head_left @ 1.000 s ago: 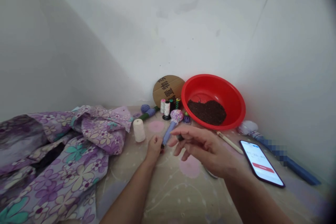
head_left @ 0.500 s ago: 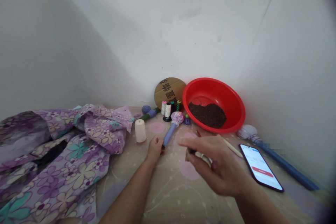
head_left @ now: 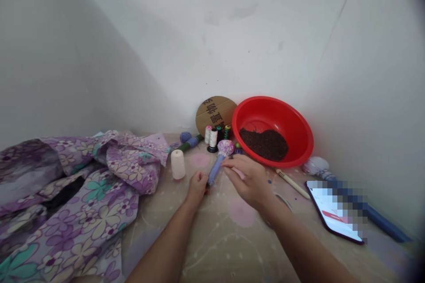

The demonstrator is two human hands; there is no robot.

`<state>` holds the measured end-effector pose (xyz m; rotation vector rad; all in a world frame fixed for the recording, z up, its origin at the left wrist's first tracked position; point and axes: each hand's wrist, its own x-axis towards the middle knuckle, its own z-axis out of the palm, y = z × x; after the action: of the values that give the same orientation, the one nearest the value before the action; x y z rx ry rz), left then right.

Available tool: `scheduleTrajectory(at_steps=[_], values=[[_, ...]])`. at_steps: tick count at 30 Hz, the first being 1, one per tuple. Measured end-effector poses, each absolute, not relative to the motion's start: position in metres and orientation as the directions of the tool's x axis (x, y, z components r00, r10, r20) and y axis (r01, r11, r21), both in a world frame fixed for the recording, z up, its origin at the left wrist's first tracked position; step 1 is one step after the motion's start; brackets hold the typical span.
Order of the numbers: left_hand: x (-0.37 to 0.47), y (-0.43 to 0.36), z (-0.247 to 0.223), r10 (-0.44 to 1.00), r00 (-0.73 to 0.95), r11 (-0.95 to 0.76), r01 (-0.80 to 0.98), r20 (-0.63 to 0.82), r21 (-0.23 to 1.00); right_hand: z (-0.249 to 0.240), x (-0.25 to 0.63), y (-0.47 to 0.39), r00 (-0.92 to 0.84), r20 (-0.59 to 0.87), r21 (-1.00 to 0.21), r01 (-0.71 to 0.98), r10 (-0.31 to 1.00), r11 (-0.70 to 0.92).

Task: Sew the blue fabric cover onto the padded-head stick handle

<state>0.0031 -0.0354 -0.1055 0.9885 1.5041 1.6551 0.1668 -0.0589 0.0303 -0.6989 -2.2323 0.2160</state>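
Observation:
A blue-wrapped stick point(head_left: 216, 169) with a round floral cloth head point(head_left: 226, 147) lies slanting away from me on the table. My left hand point(head_left: 197, 185) is closed in a fist around its near end, where a dark and red bit shows. My right hand point(head_left: 247, 181) is closed in a pinch beside the stick's upper part, just below the cloth head. Whatever its fingertips hold is too small or hidden to make out. A curved grey-white item point(head_left: 283, 201) lies partly hidden by my right wrist.
A white thread cone point(head_left: 178, 166) and several spools point(head_left: 213, 139) stand beyond my left hand. Behind are a cardboard disc point(head_left: 212, 112) and a red basin point(head_left: 299, 150) holding dark brown material. Floral fabric point(head_left: 109, 203) fills the left. A pen-like tool point(head_left: 292, 182) and phone point(head_left: 332, 216) lie right.
My right hand has moved forward and left to the stick's upper part. The dark item with a pale ring it held no longer shows in its fingers. My left hand stays put.

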Motion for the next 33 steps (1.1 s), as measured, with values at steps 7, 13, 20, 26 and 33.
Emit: scheduleTrajectory(at_steps=[7, 13, 20, 26, 33], values=[[0.0, -0.031, -0.111, 0.862, -0.495, -0.113, 0.02, 0.108, 0.993, -0.035, 0.114, 0.005, -0.67, 0.18, -0.481, 0.578, 0.72, 0.659], [0.001, -0.03, -0.111, 0.857, -0.505, -0.106, 0.024, 0.103, 0.994, -0.047, 0.098, 0.02, -0.659, 0.12, -0.481, 0.616, 0.742, 0.625], [0.001, -0.028, -0.114, 0.845, -0.527, -0.09, 0.024, 0.089, 0.996, -0.044, 0.094, 0.031, -0.696, 0.05, -0.475, 0.615, 0.717, 0.63], [0.002, -0.032, -0.11, 0.831, -0.553, -0.066, 0.017, 0.065, 0.998, -0.041, 0.09, 0.032, -0.72, 0.024, -0.454, 0.611, 0.694, 0.649], [0.004, -0.035, -0.104, 0.833, -0.552, -0.061, -0.024, 0.038, 0.998, -0.034, 0.088, 0.029, -0.722, -0.005, -0.413, 0.631, 0.692, 0.656]])
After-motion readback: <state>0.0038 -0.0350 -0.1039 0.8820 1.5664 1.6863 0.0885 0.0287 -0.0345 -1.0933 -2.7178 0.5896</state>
